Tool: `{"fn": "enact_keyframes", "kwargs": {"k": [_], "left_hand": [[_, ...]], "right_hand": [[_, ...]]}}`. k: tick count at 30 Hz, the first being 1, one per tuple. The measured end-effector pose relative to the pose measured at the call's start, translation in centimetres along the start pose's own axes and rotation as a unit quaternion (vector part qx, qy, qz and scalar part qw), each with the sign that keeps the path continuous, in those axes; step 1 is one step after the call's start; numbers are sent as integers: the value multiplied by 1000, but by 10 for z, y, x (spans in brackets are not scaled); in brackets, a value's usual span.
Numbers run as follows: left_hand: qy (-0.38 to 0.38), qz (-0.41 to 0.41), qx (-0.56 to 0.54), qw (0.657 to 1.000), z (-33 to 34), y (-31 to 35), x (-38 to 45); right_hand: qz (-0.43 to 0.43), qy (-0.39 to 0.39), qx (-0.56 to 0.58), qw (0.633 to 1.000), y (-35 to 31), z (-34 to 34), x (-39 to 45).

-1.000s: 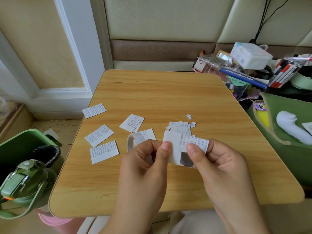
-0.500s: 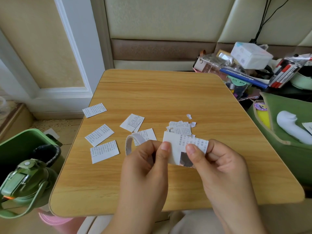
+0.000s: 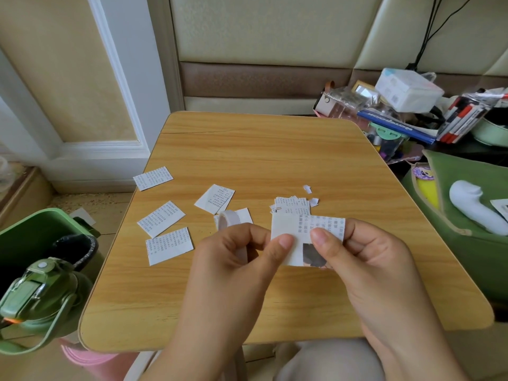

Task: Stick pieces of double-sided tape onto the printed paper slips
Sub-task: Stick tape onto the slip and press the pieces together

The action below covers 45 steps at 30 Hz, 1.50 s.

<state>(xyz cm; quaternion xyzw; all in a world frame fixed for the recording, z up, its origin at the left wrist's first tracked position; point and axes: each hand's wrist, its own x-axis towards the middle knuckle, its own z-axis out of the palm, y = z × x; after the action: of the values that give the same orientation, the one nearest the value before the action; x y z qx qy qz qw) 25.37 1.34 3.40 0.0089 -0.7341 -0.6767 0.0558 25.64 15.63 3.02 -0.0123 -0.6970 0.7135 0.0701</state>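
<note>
You hold a printed slip [image 3: 297, 237] above the near middle of the desk [image 3: 275, 149], pinched between both thumbs and the fingers behind it. Its top edge carries lines of print and a dark picture shows at its lower right corner. Your right hand [image 3: 365, 259] grips the slip's right half, thumb pressed on the front. Your left hand [image 3: 236, 254] pinches the slip's left lower edge with the thumb, and its fingers also curl round a tape roll [image 3: 229, 224], whose white ring sticks up behind the knuckles.

Just behind the held slip lies a small pile of slips [image 3: 291, 206] on the desk, with two tiny paper scraps [image 3: 310, 195] beside it to the right. Another slip [image 3: 215, 199] lies to the left of the pile, and one more is partly hidden behind the tape roll. Three slips [image 3: 160, 218] lie spread along the desk's left side, print up, apart from each other.

Off the desk's left edge stands a green bin [image 3: 33, 232] with a green bottle [image 3: 38, 295] in front of it. To the right is a green bag [image 3: 467, 204] holding a white object, and behind it a heap of boxes, pens and clutter [image 3: 406, 105] against the padded wall.
</note>
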Motion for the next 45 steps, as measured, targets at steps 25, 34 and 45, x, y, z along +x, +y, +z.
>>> {"fn": "enact_keyframes", "kwargs": {"k": [25,34,45], "left_hand": [[-24,-31,-39,998,-2,-1,-1],[-26,-30,-32,999,-2,-2,-1],[-25,-27,-25,999,-2,-1,-1]], "right_hand": [[-29,30,-48,998,10,-1,2],[-26,32,-45,998,10,-2,2],[-16,20,-36,999,10,-5,4]]}}
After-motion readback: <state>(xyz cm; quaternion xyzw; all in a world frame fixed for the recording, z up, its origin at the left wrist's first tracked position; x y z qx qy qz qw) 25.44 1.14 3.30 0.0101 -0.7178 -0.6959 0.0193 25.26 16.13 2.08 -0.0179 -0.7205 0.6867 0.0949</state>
